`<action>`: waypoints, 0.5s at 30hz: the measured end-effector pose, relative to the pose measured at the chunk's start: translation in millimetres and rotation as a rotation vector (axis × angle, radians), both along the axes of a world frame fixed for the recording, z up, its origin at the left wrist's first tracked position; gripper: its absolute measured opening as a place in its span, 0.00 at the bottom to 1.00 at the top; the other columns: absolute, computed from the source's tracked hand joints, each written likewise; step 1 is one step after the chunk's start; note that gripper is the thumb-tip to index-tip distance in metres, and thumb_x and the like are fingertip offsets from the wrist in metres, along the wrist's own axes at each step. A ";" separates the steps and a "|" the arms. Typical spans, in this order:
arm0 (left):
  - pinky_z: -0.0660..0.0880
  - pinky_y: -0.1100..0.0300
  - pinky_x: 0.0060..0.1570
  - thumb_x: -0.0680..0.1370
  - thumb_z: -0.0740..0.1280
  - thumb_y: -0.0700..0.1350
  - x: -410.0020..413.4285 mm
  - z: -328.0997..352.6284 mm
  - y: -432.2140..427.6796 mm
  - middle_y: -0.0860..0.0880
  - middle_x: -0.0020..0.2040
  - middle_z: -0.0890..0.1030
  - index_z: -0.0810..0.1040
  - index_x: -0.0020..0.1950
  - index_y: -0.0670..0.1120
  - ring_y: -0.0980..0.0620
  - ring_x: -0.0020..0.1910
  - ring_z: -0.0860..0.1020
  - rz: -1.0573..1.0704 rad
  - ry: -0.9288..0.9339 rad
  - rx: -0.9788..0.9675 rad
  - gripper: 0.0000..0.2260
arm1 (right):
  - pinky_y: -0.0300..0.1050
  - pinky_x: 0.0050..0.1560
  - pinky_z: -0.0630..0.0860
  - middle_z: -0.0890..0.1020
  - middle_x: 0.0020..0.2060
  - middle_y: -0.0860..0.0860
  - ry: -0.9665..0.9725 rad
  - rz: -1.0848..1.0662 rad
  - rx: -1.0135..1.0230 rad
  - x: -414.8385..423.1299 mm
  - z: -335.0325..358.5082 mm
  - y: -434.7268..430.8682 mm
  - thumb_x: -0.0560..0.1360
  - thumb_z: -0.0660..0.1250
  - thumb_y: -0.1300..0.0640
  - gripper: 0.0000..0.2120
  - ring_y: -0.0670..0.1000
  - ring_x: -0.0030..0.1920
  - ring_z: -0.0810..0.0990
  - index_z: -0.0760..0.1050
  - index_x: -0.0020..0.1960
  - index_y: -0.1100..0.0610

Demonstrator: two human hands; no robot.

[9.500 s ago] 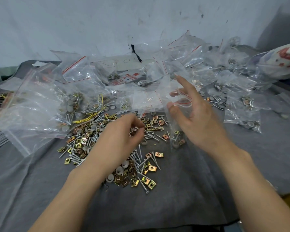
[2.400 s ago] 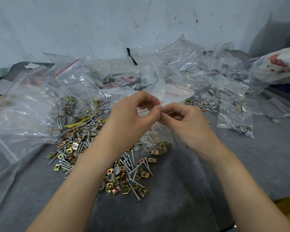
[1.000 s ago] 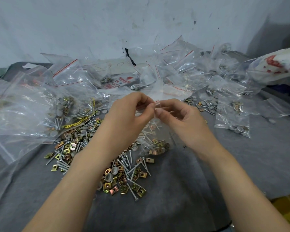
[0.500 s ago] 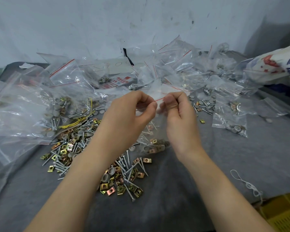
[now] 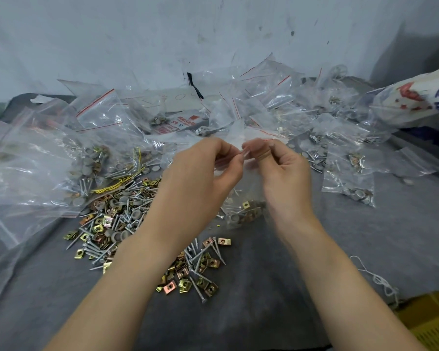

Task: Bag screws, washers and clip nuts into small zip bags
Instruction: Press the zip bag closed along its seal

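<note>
Pinching a small clear zip bag (image 5: 246, 209), left hand (image 5: 203, 173) and right hand (image 5: 287, 173) overhung scattered silver screws (image 5: 94, 247), brass clip nuts (image 5: 184, 282).

A white label (image 5: 185, 122) with red print is spotted among the zip bags (image 5: 99, 115) at the back. Only what looks like "55" in dark digits can be made out on it, the red characters being too small to be read. On the white sack (image 5: 403, 102) at far right, red marks and big blue letters are shown, but they are blurred and cut by the edge, so no word is legible, while on the pale card (image 5: 162, 98) behind the label only a thin outlined circle is seen.
</note>
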State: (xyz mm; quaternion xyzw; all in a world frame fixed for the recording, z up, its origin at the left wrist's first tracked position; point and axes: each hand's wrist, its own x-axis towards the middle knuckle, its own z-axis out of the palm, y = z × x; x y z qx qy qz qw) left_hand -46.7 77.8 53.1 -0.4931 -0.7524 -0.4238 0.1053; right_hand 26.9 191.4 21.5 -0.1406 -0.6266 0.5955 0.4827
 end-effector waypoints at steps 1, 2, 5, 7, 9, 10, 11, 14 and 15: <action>0.70 0.76 0.45 0.78 0.68 0.50 1.0 -0.4 0.0 0.64 0.40 0.79 0.78 0.46 0.56 0.70 0.44 0.77 -0.002 0.002 -0.004 0.02 | 0.31 0.42 0.74 0.83 0.34 0.43 0.009 -0.024 -0.015 0.2 1.3 1.6 0.81 0.67 0.59 0.10 0.40 0.37 0.80 0.81 0.42 0.54; 0.70 0.75 0.45 0.78 0.68 0.50 1.7 -0.8 -0.3 0.64 0.40 0.79 0.78 0.46 0.56 0.70 0.44 0.77 -0.004 0.005 -0.009 0.02 | 0.30 0.41 0.74 0.83 0.34 0.43 0.011 -0.048 -0.033 0.8 2.5 3.0 0.81 0.66 0.59 0.10 0.39 0.37 0.79 0.81 0.42 0.54; 0.71 0.71 0.47 0.78 0.68 0.50 2.4 -2.2 -2.1 0.62 0.40 0.79 0.79 0.46 0.56 0.66 0.44 0.77 -0.002 0.003 -0.016 0.02 | 0.33 0.40 0.75 0.83 0.33 0.42 0.009 -0.111 -0.094 2.8 5.4 7.9 0.81 0.66 0.58 0.11 0.39 0.35 0.79 0.81 0.41 0.54; 0.71 0.71 0.49 0.78 0.67 0.50 2.6 -2.3 -3.4 0.62 0.41 0.80 0.79 0.46 0.57 0.65 0.44 0.77 -0.006 0.003 -0.019 0.02 | 0.34 0.40 0.75 0.83 0.33 0.42 0.020 -0.146 -0.106 4.8 7.1 12.1 0.82 0.66 0.57 0.11 0.40 0.35 0.78 0.81 0.42 0.54; 0.70 0.74 0.48 0.78 0.68 0.50 3.8 -1.6 -3.7 0.61 0.41 0.80 0.79 0.46 0.56 0.66 0.45 0.77 -0.015 0.009 -0.014 0.02 | 0.32 0.39 0.74 0.83 0.33 0.42 0.029 -0.183 -0.101 5.1 8.2 15.0 0.82 0.66 0.56 0.11 0.39 0.35 0.78 0.82 0.42 0.55; 0.69 0.76 0.47 0.78 0.68 0.49 4.9 -1.2 -3.7 0.61 0.41 0.80 0.79 0.46 0.56 0.66 0.44 0.77 -0.020 0.014 -0.013 0.02 | 0.32 0.39 0.74 0.82 0.32 0.42 0.025 -0.200 -0.095 4.9 7.8 16.1 0.82 0.66 0.56 0.12 0.38 0.35 0.78 0.82 0.42 0.54; 0.68 0.77 0.47 0.78 0.68 0.48 6.2 -1.1 -3.9 0.61 0.40 0.80 0.79 0.46 0.55 0.66 0.44 0.77 -0.024 0.018 -0.016 0.02 | 0.32 0.38 0.74 0.82 0.32 0.42 0.018 -0.211 -0.095 4.7 6.8 17.1 0.82 0.66 0.56 0.12 0.39 0.35 0.78 0.82 0.41 0.54; 0.69 0.75 0.48 0.78 0.68 0.47 5.7 -1.8 -9.2 0.60 0.40 0.80 0.79 0.46 0.54 0.65 0.45 0.78 -0.032 -0.005 -0.009 0.02 | 0.39 0.38 0.74 0.83 0.33 0.42 0.019 -0.250 -0.221 9.4 3.9 27.9 0.82 0.65 0.52 0.12 0.42 0.34 0.79 0.81 0.42 0.51; 0.70 0.75 0.48 0.78 0.68 0.47 3.5 -2.1 -12.1 0.60 0.40 0.81 0.79 0.45 0.54 0.65 0.45 0.78 -0.031 -0.040 0.002 0.03 | 0.40 0.39 0.74 0.84 0.33 0.42 0.037 -0.259 -0.283 13.4 4.7 33.6 0.82 0.65 0.50 0.12 0.42 0.34 0.79 0.81 0.42 0.52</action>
